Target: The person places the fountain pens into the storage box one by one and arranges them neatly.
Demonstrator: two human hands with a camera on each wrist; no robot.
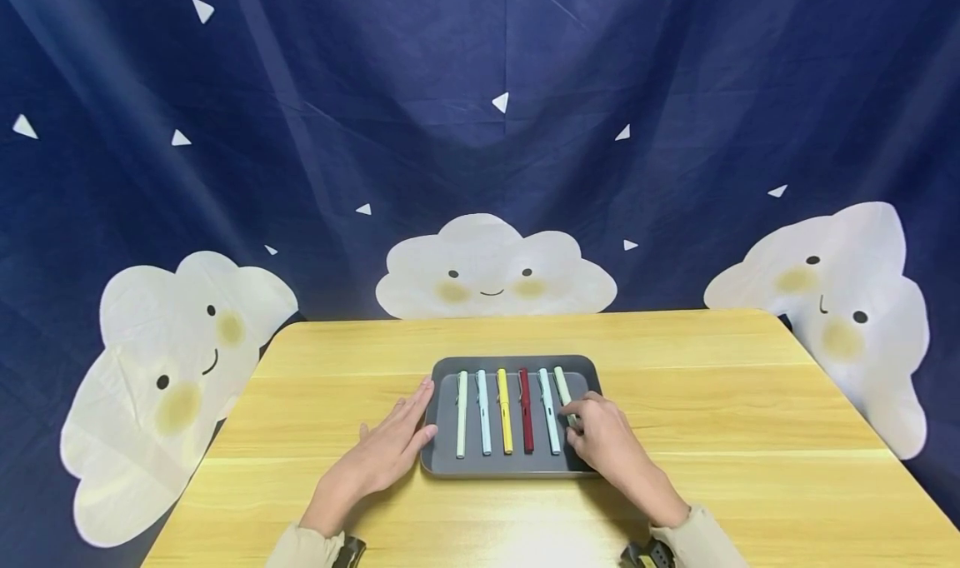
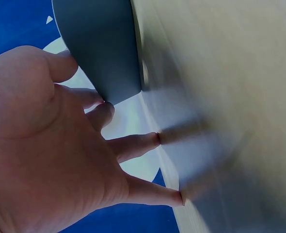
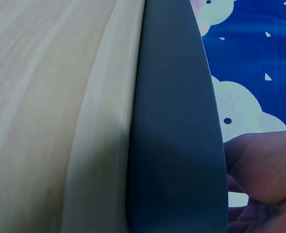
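A dark grey tray (image 1: 517, 473) lies on the table with several pens in a row. From the left they are pale green (image 1: 461, 414), light blue (image 1: 483, 414), yellow (image 1: 505, 414), dark red (image 1: 526, 414), light blue (image 1: 549, 414) and pale green (image 1: 562, 385). My right hand (image 1: 611, 443) pinches the rightmost pale green pen, which leans compared with the others; its lower part is hidden by the fingers. With straight fingers, my left hand (image 1: 386, 451) touches the tray's left rim. The left wrist view shows that hand's spread fingers by the tray corner (image 2: 109, 53).
The light wooden table (image 1: 300, 435) extends around the tray on all sides. Behind it hangs a dark blue cloth (image 1: 450, 160) with white clouds and triangles. Both wrists wear dark straps beside beige sleeves (image 1: 701, 539).
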